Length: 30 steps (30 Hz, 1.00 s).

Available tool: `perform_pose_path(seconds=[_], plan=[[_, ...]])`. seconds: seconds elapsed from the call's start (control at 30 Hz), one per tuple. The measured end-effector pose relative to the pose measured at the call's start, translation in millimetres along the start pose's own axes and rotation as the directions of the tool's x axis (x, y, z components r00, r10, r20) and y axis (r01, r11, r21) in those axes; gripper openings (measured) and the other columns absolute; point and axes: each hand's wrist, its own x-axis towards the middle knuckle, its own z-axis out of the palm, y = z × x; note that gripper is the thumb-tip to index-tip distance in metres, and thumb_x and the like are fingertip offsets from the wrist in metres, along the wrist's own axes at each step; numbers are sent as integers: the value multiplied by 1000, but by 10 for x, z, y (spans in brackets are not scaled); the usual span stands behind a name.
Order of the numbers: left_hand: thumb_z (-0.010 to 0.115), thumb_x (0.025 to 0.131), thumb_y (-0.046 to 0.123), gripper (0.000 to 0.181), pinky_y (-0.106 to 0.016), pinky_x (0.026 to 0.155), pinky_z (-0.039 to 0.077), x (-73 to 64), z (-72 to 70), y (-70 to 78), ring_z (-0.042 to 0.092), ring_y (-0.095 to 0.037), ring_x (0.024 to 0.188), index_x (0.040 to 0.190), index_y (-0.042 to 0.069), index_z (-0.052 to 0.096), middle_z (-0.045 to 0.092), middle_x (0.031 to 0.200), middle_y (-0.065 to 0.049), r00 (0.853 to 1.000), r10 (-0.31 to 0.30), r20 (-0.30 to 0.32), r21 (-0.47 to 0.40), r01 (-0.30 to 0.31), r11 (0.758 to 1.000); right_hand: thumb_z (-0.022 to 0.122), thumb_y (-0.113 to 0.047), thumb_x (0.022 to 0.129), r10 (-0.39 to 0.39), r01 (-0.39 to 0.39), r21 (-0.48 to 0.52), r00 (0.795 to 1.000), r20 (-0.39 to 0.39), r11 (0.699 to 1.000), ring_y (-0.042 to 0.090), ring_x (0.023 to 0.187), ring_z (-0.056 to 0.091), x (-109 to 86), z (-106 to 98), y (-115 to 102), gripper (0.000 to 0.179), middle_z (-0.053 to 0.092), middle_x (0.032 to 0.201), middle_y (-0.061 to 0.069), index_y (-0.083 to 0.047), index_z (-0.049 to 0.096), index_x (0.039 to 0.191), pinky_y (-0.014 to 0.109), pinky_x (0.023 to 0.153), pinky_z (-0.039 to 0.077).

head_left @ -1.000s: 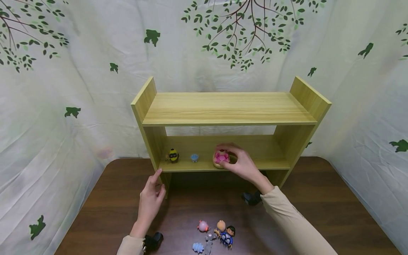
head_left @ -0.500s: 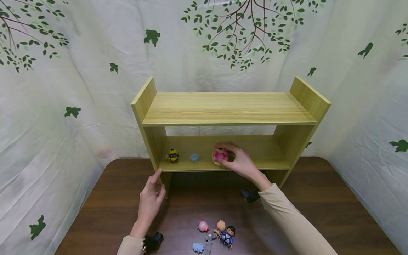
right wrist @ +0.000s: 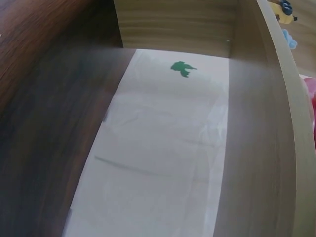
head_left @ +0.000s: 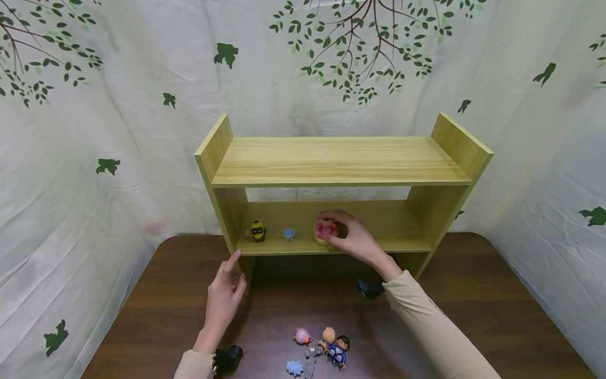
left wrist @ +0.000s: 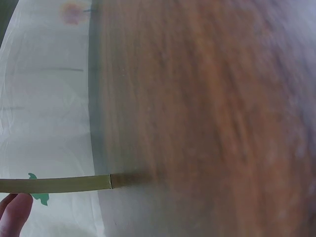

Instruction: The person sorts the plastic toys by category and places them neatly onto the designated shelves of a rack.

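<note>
My right hand (head_left: 356, 239) grips a small pink toy figure (head_left: 325, 229) with a tan rim, thumb in front and fingers over its top. The figure is on the middle board of a light wooden shelf (head_left: 341, 160), near the board's front edge. At the right border of the right wrist view, only a sliver of the pink figure (right wrist: 310, 88) shows. My left hand (head_left: 223, 292) touches the shelf's left front corner with its extended index finger, holding no toy. In the left wrist view, a fingertip (left wrist: 19, 212) lies against the edge of the side panel (left wrist: 59, 184).
On the same board, a yellow-and-black figure (head_left: 258, 231) and a small blue toy (head_left: 289, 235) stand to the left. Several toys lie on the brown table (head_left: 142, 316) in front, including a pink round toy (head_left: 301, 336), a dark-haired figure (head_left: 338, 351) and a light-blue piece (head_left: 294, 368).
My right hand has shifted the pink toy figure slightly left and farther back on the board. The left hand stays at the shelf corner.
</note>
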Motion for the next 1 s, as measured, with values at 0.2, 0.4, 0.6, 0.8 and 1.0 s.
perform_pose_path(seconds=[0.2,0.4,0.6,0.8,1.0], plan=[[65,75,-17,78,-25,53,53,8,3,3,57,-24,71,141,17,40,52,92,-9,1000,2,1,0,-2,1000,69,-17,86,-7,8,-15,1000,11,1000,21,104,54,3,-16,7,43,57,125,7,-11,61,128,41,87,46],[64,77,-15,76,-22,53,52,12,0,13,57,-24,70,141,16,40,51,93,-9,1000,-11,14,-11,11,1000,70,-16,87,-11,10,45,1000,22,999,22,110,52,-12,-41,-13,43,53,129,8,-8,59,128,42,97,44],[63,77,-15,76,-22,53,52,13,-3,19,59,-24,72,141,17,40,52,92,-8,1000,-8,12,-13,9,1000,66,2,86,-67,65,121,998,10,990,34,117,48,-87,-122,-247,40,50,129,22,6,57,125,52,100,39],[65,75,-17,79,-25,52,53,3,9,5,58,-25,71,141,17,40,52,92,-9,1000,2,-1,-5,-2,1000,64,5,86,-63,64,123,998,-8,990,40,120,45,-177,-204,-362,41,49,128,28,11,54,125,55,100,38],[65,75,-18,80,-23,52,52,-6,5,1,58,-25,71,141,17,40,52,92,-9,1000,-10,-2,-9,10,1000,64,8,85,-69,72,115,997,-34,991,43,118,47,-265,-242,-350,42,50,126,28,13,53,125,55,99,38]])
